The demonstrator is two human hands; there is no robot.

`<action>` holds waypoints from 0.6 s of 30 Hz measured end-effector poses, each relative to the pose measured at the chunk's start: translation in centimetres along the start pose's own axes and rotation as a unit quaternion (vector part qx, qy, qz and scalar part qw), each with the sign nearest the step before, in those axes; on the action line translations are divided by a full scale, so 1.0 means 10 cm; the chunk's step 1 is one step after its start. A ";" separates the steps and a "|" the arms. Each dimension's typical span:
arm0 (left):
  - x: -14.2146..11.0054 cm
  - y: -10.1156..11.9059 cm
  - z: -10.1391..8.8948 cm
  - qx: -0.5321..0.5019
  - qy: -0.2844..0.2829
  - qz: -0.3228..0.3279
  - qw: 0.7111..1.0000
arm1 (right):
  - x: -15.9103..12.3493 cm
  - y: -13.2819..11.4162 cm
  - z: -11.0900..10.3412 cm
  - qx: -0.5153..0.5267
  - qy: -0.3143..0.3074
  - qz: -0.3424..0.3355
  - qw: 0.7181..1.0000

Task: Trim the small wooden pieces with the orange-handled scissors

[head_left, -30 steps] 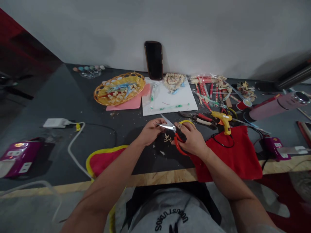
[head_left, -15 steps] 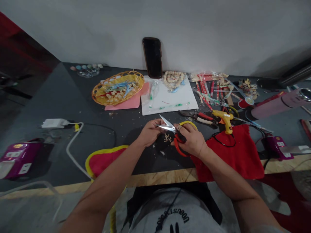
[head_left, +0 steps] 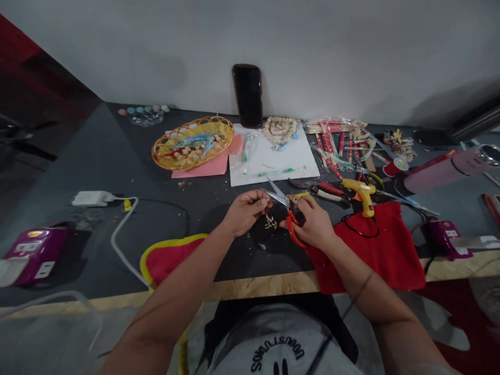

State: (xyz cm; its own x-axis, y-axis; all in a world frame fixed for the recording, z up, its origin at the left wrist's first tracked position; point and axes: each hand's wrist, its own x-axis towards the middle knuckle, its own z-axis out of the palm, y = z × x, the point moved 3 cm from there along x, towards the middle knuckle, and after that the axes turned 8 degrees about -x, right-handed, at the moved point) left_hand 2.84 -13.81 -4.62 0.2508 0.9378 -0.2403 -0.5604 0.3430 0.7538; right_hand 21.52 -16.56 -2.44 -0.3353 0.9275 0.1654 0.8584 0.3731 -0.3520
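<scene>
My right hand point(head_left: 310, 221) is closed around the red and yellow handles of a pair of scissors point(head_left: 278, 196), whose blades point up and left. The blades stand slightly apart. At their lower blade, my left hand point(head_left: 248, 211) is pinched, with fingertips close to the metal; whatever it holds is too small to make out. Below and between the hands lies a small heap of short pale cut pieces point(head_left: 271, 222) on the dark table. A little white scrap point(head_left: 262, 246) lies nearer to me.
A wicker basket point(head_left: 156, 152) with pale bits, a white board point(head_left: 255, 179) and a propped phone point(head_left: 249, 96) stand at the back. Pruning shears point(head_left: 330, 194), a yellow glue gun point(head_left: 363, 195), red cloth point(head_left: 375, 255) and a pink bottle point(head_left: 445, 171) are on the right. A white cable point(head_left: 117, 242) crosses the left.
The scissor blades have come closer together, and the right hand's fingers have tightened on the handles. My left hand stays pinched at the blades, and the view has shifted slightly.
</scene>
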 end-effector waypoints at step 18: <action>0.02 -0.01 -0.03 0.077 0.028 0.017 0.997 | -0.02 -0.06 -0.02 0.016 -0.044 -0.048 0.998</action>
State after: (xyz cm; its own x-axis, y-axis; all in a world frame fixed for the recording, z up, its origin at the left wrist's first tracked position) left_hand 2.64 -13.66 -4.91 0.1871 0.9516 -0.2438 -0.4394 0.3030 0.8456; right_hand 21.10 -16.97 -2.07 -0.4500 0.8850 0.1194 0.8079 0.4604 -0.3680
